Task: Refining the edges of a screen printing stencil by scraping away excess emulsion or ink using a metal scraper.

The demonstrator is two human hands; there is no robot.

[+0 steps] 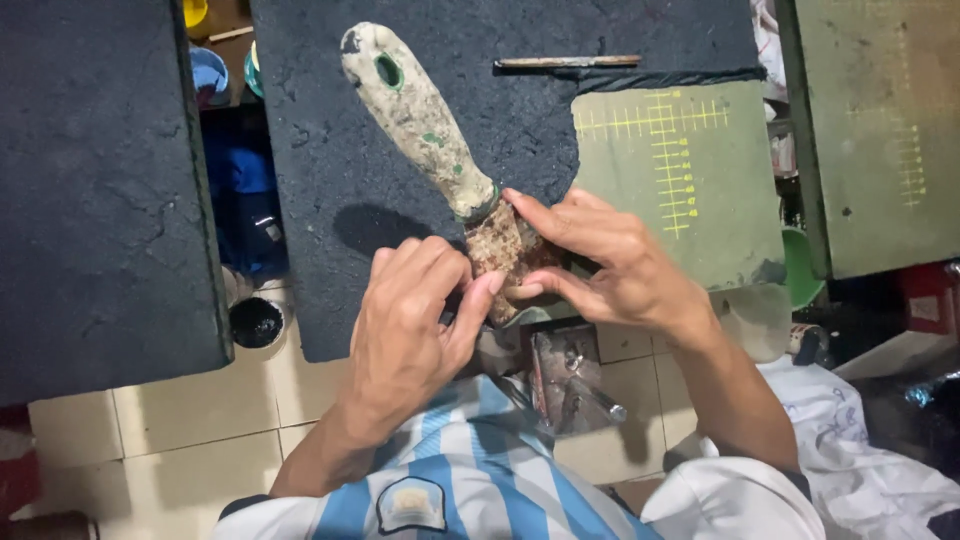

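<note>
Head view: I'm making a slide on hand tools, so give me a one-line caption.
Both hands, left and right, pinch the rusty blade of a paint-crusted scraper on a dark board.

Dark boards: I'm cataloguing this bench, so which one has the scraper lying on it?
The middle dark board, under both hands: the paint-crusted scraper lies there. The left dark board carries nothing visible.

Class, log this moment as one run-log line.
left hand: on scraper blade | right hand: on blade | scraper: on dark board
</note>
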